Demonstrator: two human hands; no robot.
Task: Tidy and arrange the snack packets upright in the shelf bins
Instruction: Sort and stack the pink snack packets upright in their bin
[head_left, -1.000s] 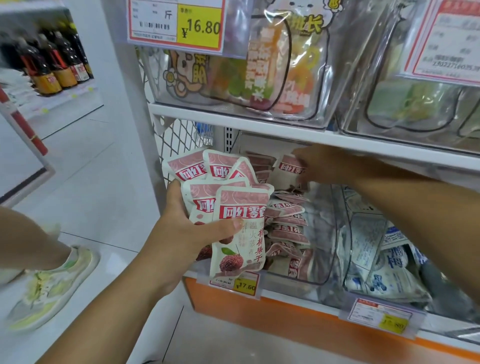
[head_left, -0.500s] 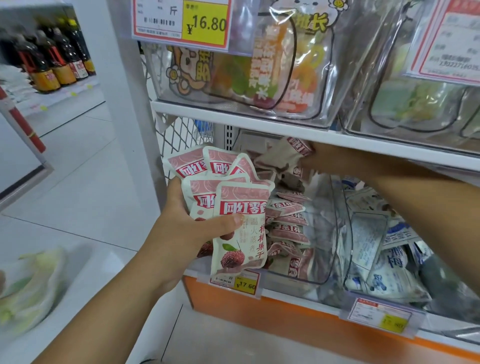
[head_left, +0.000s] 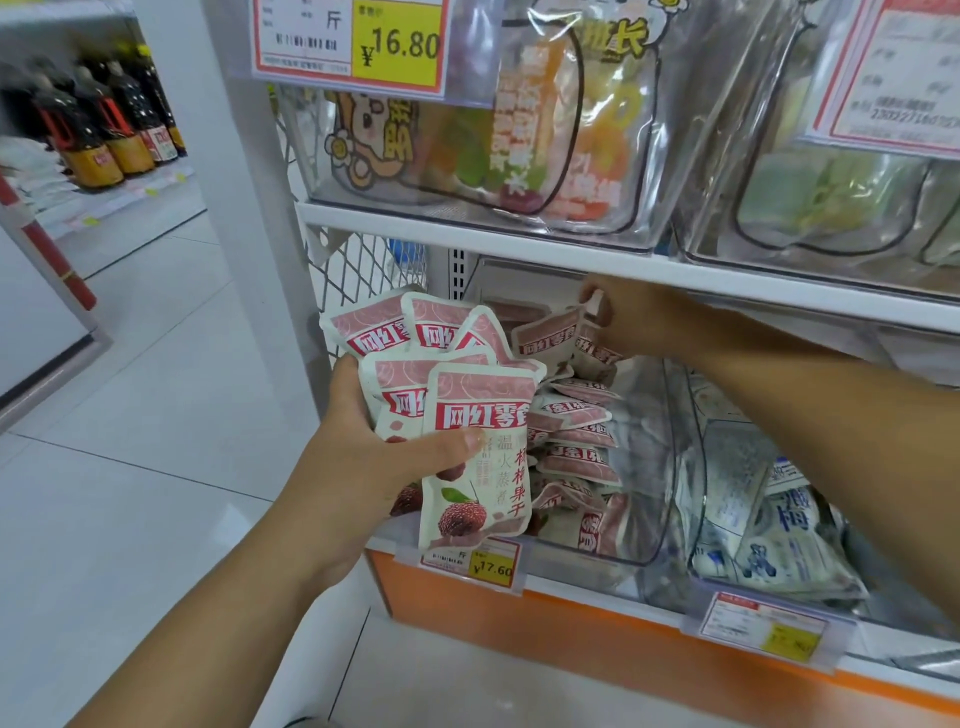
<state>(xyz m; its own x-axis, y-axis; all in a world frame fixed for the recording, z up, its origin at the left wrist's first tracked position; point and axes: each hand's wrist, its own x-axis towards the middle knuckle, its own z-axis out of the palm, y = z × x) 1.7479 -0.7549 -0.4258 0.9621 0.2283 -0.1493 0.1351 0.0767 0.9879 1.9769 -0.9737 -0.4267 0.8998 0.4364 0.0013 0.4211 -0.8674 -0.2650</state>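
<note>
My left hand grips a fanned bunch of pink-and-white snack packets in front of the lower shelf, thumb across the front packet. My right hand reaches in under the upper shelf and pinches the top edge of one pink packet, lifted above the pile. Several more pink packets lie flat and jumbled inside the clear shelf bin.
To the right, a second clear bin holds white-and-blue packets. The white upper shelf carries bins of larger snack bags. Price tags hang on the orange shelf front. Bottles stand on a far left shelf; tiled floor lies left.
My right hand has lifted one pink packet up out of the pile and drawn it toward the bunch in my left hand. The shoe at the lower left has left the view.
</note>
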